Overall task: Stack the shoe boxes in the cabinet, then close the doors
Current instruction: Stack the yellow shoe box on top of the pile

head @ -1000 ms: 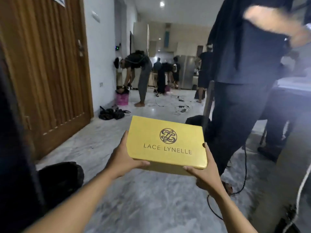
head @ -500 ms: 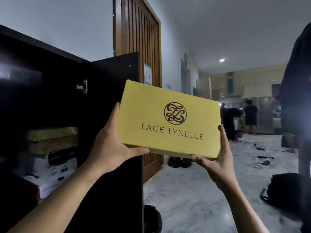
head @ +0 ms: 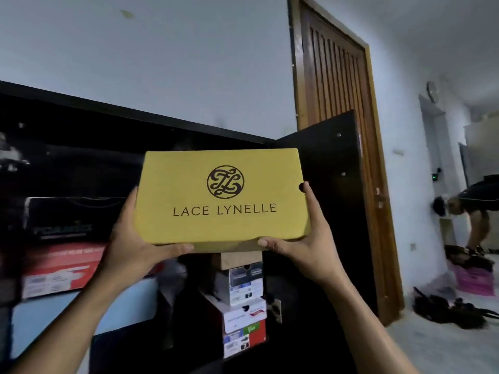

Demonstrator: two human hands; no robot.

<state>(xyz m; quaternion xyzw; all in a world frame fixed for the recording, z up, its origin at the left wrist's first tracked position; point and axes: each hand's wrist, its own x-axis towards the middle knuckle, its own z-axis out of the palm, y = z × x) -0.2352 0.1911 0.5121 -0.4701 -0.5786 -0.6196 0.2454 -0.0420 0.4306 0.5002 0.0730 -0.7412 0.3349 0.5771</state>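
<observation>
A yellow shoe box (head: 221,197) printed "LACE LYNELLE" is held up in front of the open black cabinet (head: 81,136). My left hand (head: 132,244) grips its left end and my right hand (head: 305,244) grips its right end, thumbs under the front edge. Directly below the box a stack of shoe boxes (head: 241,298) stands inside the cabinet, topped by a brown one. To the left lie a black box, a red and white box (head: 59,268) and a light blue box (head: 54,322). The cabinet's right door (head: 332,211) stands open.
A brown wooden room door (head: 340,109) is behind the cabinet door. At the far right a person (head: 475,201) bends over near a pink bag (head: 475,279). Dark bags (head: 445,311) lie on the marble floor by the wall.
My view has swung left from the room to face the cabinet. Both hands have raised the yellow box and brought it in front of the cabinet's upper opening, above the right stack.
</observation>
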